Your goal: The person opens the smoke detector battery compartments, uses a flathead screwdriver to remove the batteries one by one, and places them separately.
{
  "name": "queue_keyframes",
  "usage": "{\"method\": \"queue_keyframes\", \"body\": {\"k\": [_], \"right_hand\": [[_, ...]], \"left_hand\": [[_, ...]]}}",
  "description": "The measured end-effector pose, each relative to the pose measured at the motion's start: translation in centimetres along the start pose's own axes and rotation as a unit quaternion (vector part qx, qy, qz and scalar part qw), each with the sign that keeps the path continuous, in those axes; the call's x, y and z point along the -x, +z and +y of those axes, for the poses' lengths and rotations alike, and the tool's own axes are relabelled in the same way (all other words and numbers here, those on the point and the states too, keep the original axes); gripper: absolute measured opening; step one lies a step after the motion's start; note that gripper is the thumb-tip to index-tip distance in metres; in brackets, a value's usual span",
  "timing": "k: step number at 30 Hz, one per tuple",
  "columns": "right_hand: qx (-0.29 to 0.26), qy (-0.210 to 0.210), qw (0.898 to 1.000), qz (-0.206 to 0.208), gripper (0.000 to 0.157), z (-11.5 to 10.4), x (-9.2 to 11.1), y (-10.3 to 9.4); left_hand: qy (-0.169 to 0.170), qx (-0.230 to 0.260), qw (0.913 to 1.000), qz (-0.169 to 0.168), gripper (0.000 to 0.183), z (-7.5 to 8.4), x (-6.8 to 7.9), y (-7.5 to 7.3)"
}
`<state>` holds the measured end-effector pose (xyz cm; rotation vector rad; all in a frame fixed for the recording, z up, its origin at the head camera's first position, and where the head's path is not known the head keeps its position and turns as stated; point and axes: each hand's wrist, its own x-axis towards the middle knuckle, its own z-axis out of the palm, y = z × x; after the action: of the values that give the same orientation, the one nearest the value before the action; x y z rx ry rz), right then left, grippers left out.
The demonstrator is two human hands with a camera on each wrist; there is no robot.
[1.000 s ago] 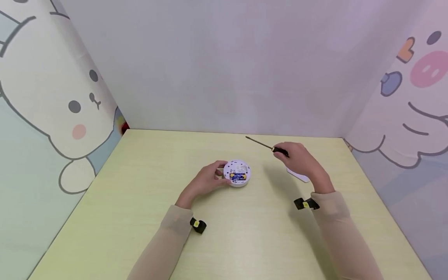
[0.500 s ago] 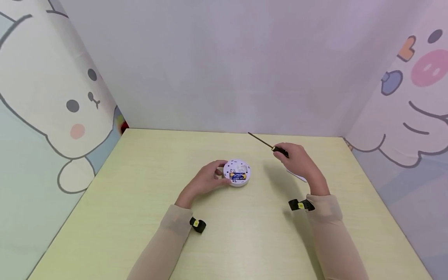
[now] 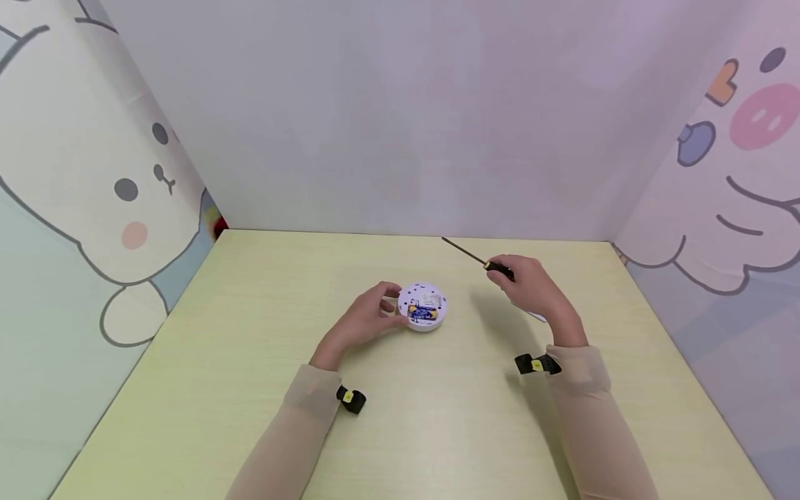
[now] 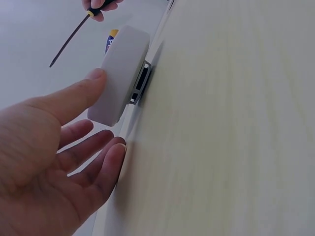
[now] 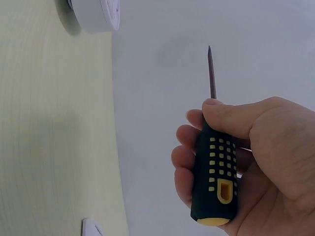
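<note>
A round white device [image 3: 423,306], its back facing up, sits near the middle of the table with blue-and-yellow batteries [image 3: 422,313] in its open compartment. Beside its left edge is my left hand [image 3: 361,321]; in the left wrist view the thumb touches the device's side [image 4: 120,73], while the other fingers are spread loosely below and apart from it. My right hand [image 3: 532,286] grips a screwdriver [image 5: 211,167] by its black-and-yellow handle, raised above the table to the right. The screwdriver's shaft points up and to the left, away from the device.
Partly hidden under the right hand, a flat white piece [image 3: 537,317] lies on the pale wooden table [image 3: 400,430]. A plain light curtain [image 3: 400,139] hangs behind the table, with cartoon-printed cloth at both sides.
The left hand's fingers have eased slightly away from the device's rim. The screwdriver's tip has tilted up a little, and the right forearm has shifted slightly to the left.
</note>
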<state>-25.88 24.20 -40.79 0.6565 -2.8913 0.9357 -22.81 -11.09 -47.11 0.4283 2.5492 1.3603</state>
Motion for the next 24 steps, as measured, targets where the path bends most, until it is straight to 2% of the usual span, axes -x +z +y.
{"method": "queue_keyframes", "body": {"k": [6, 24], "right_hand": [[0.006, -0.005, 1.0, 0.007, 0.014, 0.27, 0.12, -0.19], [-0.012, 0.003, 1.0, -0.002, 0.017, 0.58, 0.12, -0.24]], "left_hand": [[-0.01, 0.0, 0.9999, 0.004, 0.06, -0.11, -0.14, -0.15], [-0.003, 0.011, 0.9998, 0.017, 0.035, -0.26, -0.12, -0.3]]}}
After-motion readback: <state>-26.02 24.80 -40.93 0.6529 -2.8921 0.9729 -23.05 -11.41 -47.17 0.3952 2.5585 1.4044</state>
